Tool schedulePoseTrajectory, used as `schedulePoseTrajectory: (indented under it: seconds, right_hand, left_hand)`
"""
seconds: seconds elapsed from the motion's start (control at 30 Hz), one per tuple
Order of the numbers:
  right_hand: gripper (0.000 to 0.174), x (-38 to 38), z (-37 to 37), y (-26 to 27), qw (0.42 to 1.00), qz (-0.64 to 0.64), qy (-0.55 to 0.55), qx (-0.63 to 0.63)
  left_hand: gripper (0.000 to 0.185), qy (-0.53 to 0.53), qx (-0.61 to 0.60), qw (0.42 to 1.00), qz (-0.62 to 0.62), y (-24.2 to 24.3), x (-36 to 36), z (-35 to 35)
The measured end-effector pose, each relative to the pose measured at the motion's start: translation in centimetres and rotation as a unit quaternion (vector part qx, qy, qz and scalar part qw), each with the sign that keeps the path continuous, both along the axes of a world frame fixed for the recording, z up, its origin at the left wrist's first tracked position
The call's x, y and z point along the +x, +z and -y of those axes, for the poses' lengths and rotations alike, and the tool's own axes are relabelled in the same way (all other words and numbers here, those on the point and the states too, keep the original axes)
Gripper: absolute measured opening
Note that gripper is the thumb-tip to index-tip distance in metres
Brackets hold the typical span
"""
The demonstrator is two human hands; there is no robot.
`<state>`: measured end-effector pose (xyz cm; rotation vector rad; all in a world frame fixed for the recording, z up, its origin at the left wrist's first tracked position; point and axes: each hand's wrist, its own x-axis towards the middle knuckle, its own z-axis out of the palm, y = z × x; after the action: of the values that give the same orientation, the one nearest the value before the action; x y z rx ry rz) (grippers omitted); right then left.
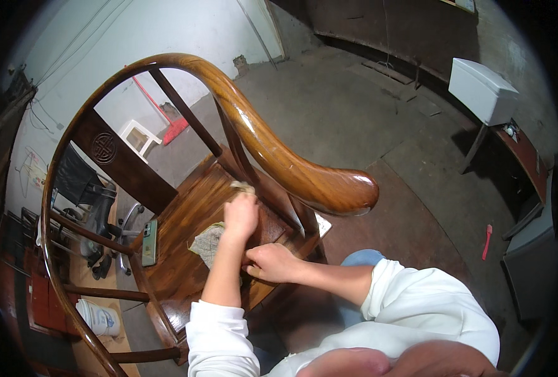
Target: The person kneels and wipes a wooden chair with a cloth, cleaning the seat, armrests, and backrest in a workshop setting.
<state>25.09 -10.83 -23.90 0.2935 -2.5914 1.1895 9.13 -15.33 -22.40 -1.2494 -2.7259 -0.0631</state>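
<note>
A glossy brown wooden armchair with a curved top rail (279, 153) fills the space before me. My left hand (241, 214) is closed over the seat (177, 261), and a crumpled beige cloth (242, 187) sticks out beyond its fingers. Beneath my left forearm a grey cloth (208, 244) lies on the seat, partly hidden. My right hand (272, 262) is low beside the left wrist, near the seat's front right part. Its fingers are curled, and whether they hold anything is hidden. A green smartphone (150, 242) rests at the seat's left edge.
Behind the carved backrest (123, 162) are a white plastic stool (139, 136), a red broom (175, 129) and a black office chair (90, 188). A white bucket (100, 318) stands at lower left. On the right are a white box (481, 89) and a red brush (487, 242).
</note>
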Motion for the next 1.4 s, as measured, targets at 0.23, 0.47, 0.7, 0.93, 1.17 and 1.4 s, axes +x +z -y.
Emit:
schedulePoseTrajectory:
  seconds: [0.23, 0.47, 0.7, 0.93, 1.17, 1.4]
  right_hand:
    - [0.018, 0.3, -0.3, -0.3, 0.999, -0.015, 0.029, -0.015]
    - [0.021, -0.2, -0.2, -0.5, 0.998, -0.027, 0.035, -0.045]
    - [0.021, -0.2, 0.2, -0.6, 0.999, -0.045, -0.005, -0.015]
    - [0.021, -0.2, 0.6, -0.7, 0.996, -0.072, -0.041, -0.020]
    - [0.024, -0.2, 0.6, -0.6, 0.996, -0.067, -0.050, -0.024]
    - [0.022, -0.5, 0.8, -0.8, 0.995, -0.077, -0.061, -0.024]
  left_hand:
    - [0.013, -0.057, 0.211, 0.964, 0.148, 1.8, 4.9, 2.7]
    - [0.016, -0.003, 0.485, 0.874, 0.030, 2.8, 12.8, 12.1]
    - [0.028, 0.261, 0.443, 0.858, -0.017, -1.8, 17.2, 23.1]
    - [0.042, 0.230, 0.363, 0.901, -0.059, -2.4, 21.1, 24.6]
    - [0.038, 0.193, 0.424, 0.879, -0.106, 4.1, 28.0, 24.6]
    - [0.038, -0.174, 0.686, 0.682, -0.185, 18.9, 35.6, 30.1]
